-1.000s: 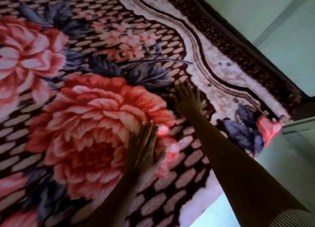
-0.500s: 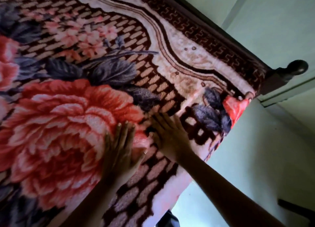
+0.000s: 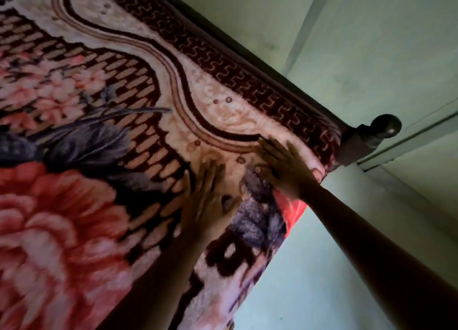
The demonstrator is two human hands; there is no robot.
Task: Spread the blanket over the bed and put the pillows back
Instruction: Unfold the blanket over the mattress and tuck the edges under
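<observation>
**Both palms flat near the bedpost**

We press the flowered blanket [image 3: 74, 218], which lies spread over the bed up to the knobbed bedpost [image 3: 371, 137]. Our right hand [image 3: 285, 171] lies flat just beside the post, fingers straight and slightly apart. Our left hand [image 3: 207, 195], blurred, lies flat farther from it, fingers straight.

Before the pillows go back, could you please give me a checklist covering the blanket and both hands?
1. The blanket reaches the corner by the bedpost: ok.
2. The blanket hangs over the side edge there: ok.
3. The left hand lies flat on the blanket: ok, though blurred.
4. The right hand lies flat at the corner: ok.
5. The rest of the bed is covered: cannot tell, out of view.
6. The pillows are within reach: cannot tell, none in view.
</observation>
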